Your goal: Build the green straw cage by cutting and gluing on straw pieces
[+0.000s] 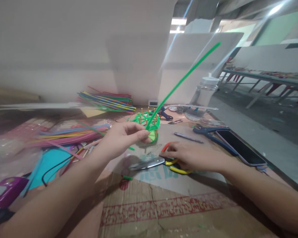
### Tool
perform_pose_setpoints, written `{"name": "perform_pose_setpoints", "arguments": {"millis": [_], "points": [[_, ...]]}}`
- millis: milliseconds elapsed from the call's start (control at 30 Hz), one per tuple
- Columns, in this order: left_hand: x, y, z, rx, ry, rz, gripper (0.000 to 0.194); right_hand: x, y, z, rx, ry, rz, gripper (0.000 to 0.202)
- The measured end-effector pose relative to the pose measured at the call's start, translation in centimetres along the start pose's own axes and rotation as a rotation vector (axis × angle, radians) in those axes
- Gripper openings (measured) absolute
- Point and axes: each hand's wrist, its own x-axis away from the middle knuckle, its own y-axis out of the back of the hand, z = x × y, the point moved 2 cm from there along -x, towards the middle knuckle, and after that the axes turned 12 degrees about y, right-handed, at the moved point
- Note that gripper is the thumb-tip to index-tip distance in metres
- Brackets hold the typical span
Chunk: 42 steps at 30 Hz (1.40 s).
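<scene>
My left hand is closed, pinching a long green pipe cleaner that slants up to the right. Just behind those fingertips stands a small round frame of green pipe cleaners and thin wooden sticks, partly hidden by the hand. On the paper sheet, my right hand curls over the red, yellow and black handles of a pair of scissors. The metal blades point left and lie close to the sheet. A short green offcut is near the blades.
Bundled pipe cleaners lie at the back, with more at left. A pen, blue-handled pliers, a phone and a clear bottle are at right. A purple tool sits lower left.
</scene>
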Motion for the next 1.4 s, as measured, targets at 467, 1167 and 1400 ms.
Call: {"name": "perform_pose_setpoints", "arguments": {"millis": [467,1167,1400], "points": [[0.8,1.6,-1.5,0.082,-0.062,-0.163,0.025,0.7,3.0,-1.1,-0.478,-0.08,-0.197,0.062],[0.1,-5.1,2.6,0.434,0.159,0.032,0.022,-3.0,0.5,3.3,-0.282,0.003,-0.967,0.045],[0.4,-6.5,3.1,0.44,0.147,0.082,0.02,-3.0,0.0,3.0,-0.102,0.126,-0.977,0.037]]}}
